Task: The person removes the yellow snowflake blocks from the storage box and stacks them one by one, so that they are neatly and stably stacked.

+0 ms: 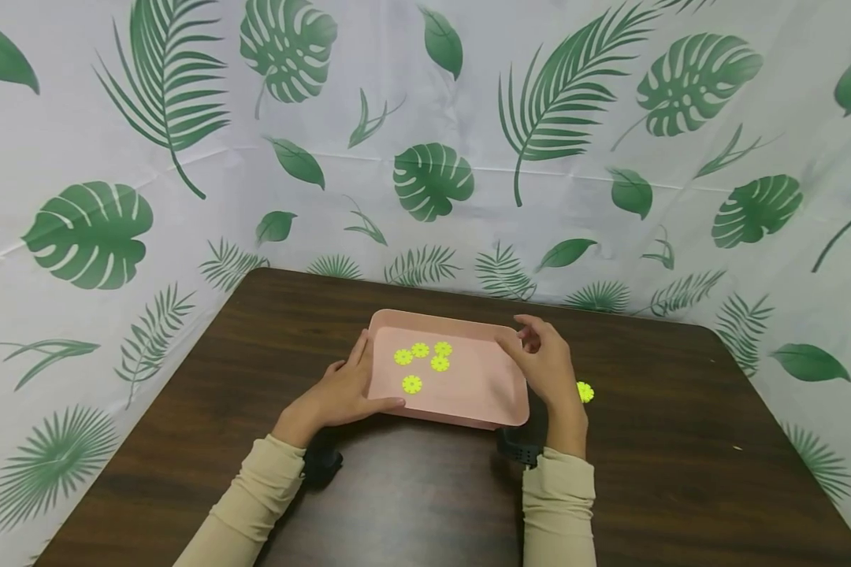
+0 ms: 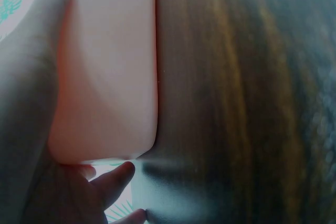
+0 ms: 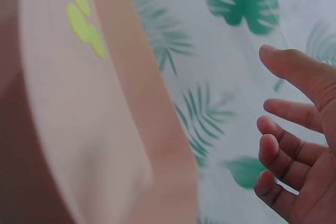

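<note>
A shallow pink tray [image 1: 461, 386] lies on the table with several yellow flower-shaped plastic discs [image 1: 412, 384] inside, mostly toward its left half. At the tray's left near corner, my left hand [image 1: 340, 391] holds it, thumb along the near rim and fingers along the left end. The left wrist view shows this thumb and hand against the tray's outer wall [image 2: 115, 66]. My right hand [image 1: 548, 362] hovers over the tray's right end, its fingers loosely bent. Nothing is between these fingers in the right wrist view, where the hand [image 3: 304, 145] stands apart from the tray.
One more yellow disc [image 1: 585, 391] lies on the dark wooden table [image 1: 681, 441], just right of my right wrist. A small pale fleck [image 1: 737, 448] is farther right. Behind the table hangs a white cloth [image 1: 369, 71] printed with green leaves.
</note>
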A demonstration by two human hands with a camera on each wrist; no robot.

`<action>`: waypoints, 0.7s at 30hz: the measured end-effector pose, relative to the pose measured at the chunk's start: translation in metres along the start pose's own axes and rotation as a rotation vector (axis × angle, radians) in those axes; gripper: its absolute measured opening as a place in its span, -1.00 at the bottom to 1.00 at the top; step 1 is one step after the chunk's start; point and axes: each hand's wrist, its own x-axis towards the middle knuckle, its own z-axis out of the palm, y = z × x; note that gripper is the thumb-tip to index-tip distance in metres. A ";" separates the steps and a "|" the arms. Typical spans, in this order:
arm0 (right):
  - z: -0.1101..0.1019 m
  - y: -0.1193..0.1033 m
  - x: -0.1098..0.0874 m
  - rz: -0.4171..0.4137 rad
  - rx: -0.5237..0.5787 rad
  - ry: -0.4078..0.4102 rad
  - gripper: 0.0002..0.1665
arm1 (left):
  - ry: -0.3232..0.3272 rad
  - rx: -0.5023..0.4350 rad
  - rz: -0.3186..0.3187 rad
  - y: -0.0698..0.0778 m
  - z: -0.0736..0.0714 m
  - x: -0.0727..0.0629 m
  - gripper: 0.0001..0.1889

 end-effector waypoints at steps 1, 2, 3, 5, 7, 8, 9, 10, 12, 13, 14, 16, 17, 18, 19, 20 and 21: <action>0.005 -0.002 0.001 -0.011 0.003 -0.013 -0.33 | -0.001 -0.001 -0.001 0.000 0.000 0.000 0.28; 0.010 -0.004 0.002 -0.022 0.002 -0.029 -0.34 | -0.002 0.001 -0.002 0.000 0.000 0.000 0.28; 0.016 -0.007 0.003 -0.035 -0.002 -0.043 -0.34 | -0.005 0.001 -0.002 0.000 0.000 0.000 0.28; 0.027 -0.012 0.004 -0.070 -0.018 -0.077 -0.36 | -0.009 0.006 -0.005 0.000 0.000 0.001 0.28; 0.038 -0.017 0.005 -0.113 -0.033 -0.104 -0.39 | -0.013 0.012 -0.008 0.000 0.000 0.001 0.28; 0.043 -0.019 0.006 -0.133 -0.039 -0.117 -0.41 | -0.015 0.014 -0.010 0.000 0.000 0.001 0.28; 0.049 -0.022 0.006 -0.148 -0.040 -0.130 -0.43 | -0.016 0.017 -0.011 0.000 0.000 0.001 0.28; 0.054 -0.024 0.006 -0.163 -0.040 -0.145 -0.45 | -0.018 0.022 -0.013 0.000 0.000 0.001 0.28; 0.064 -0.029 0.007 -0.183 -0.034 -0.175 -0.45 | -0.022 0.030 -0.016 0.000 0.000 0.002 0.28; 0.069 -0.031 0.007 -0.184 -0.031 -0.193 -0.46 | -0.025 0.032 -0.018 0.000 0.000 0.002 0.29; 0.074 -0.032 0.007 -0.182 -0.035 -0.212 -0.46 | -0.026 0.033 -0.019 0.000 0.000 0.002 0.29; 0.082 -0.035 0.006 -0.182 -0.042 -0.255 -0.46 | -0.027 0.035 -0.019 0.000 -0.001 0.002 0.29; 0.086 -0.037 0.006 -0.180 -0.052 -0.280 -0.46 | -0.026 0.033 -0.019 -0.001 -0.001 0.002 0.29; 0.090 -0.038 0.006 -0.179 -0.061 -0.303 -0.47 | -0.025 0.032 -0.017 -0.001 -0.001 0.002 0.29; 0.093 -0.039 0.005 -0.180 -0.073 -0.328 -0.49 | -0.024 0.030 -0.016 -0.001 -0.001 0.002 0.29; 0.096 -0.039 0.005 -0.181 -0.086 -0.357 -0.51 | -0.022 0.030 -0.013 -0.001 -0.001 0.002 0.29; 0.098 -0.040 0.005 -0.183 -0.100 -0.385 -0.53 | -0.020 0.031 -0.010 -0.001 0.000 0.003 0.29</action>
